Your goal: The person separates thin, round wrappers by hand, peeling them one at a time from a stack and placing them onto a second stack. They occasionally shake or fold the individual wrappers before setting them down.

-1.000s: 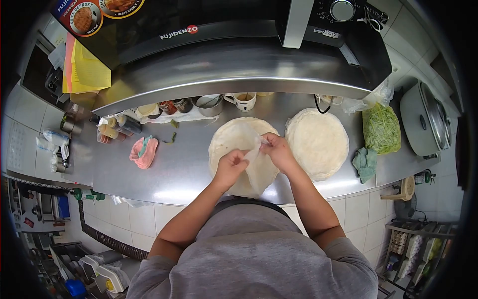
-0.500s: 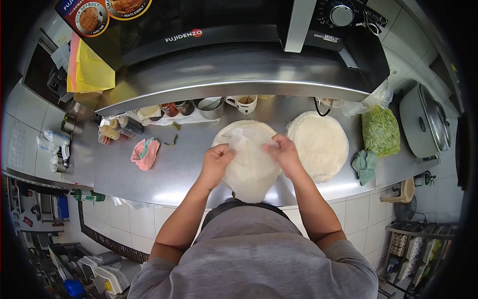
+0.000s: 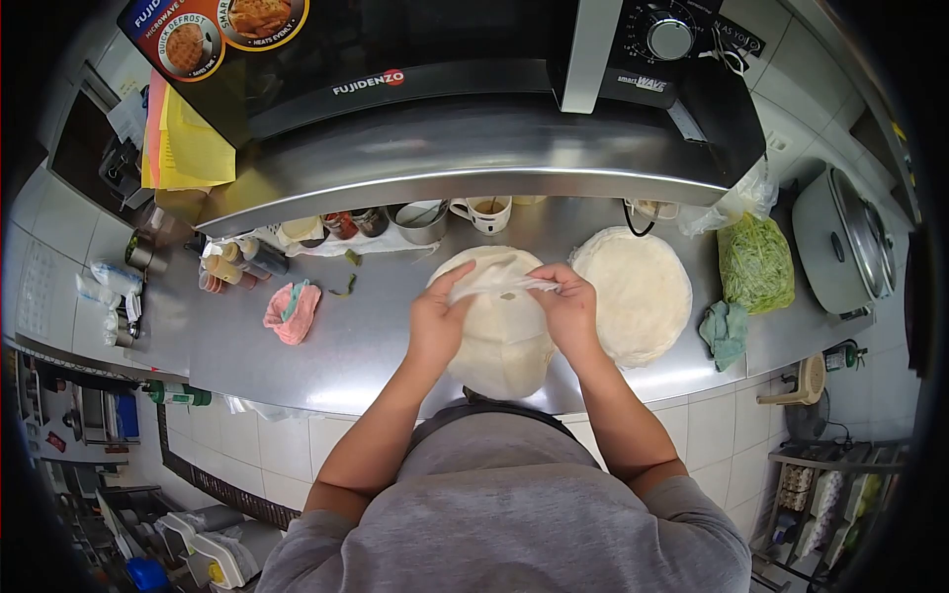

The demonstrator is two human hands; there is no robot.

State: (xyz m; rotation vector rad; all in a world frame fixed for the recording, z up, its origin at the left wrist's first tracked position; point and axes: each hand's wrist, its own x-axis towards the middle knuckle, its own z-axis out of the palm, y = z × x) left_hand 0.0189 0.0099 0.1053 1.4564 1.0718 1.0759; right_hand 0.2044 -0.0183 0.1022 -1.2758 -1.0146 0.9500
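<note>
1. Change since the earlier frame: the upper edge of the thin white sheet [image 3: 501, 351] has drawn into a narrow, gathered band between the hands; half a second ago it was spread broad. The spacing of the hands is nearly unchanged.
2. Left hand [image 3: 436, 316]: fingers clamped on the band's 9 o'clock end.
3. Right hand [image 3: 571, 314]: fingers clamped on the band's 3 o'clock end.
4. Sheet position: over the left stack [image 3: 450, 259] of pale rounds on the desk [image 3: 366, 371], with its body draping toward 6 o'clock. Whether its lower part touches the stack cannot be told.
5. Surroundings, from the left stack: right stack [image 3: 633, 295] just beside at 3 o'clock; mug [image 3: 489, 219] near at 12; pink cloth [image 3: 291, 311] apart at 9.
6. Step in hand (judged): two-handed handling of the single sheet by its edge. Any further move calls for light, even tension, as the sheet appears liable to tear.
</note>
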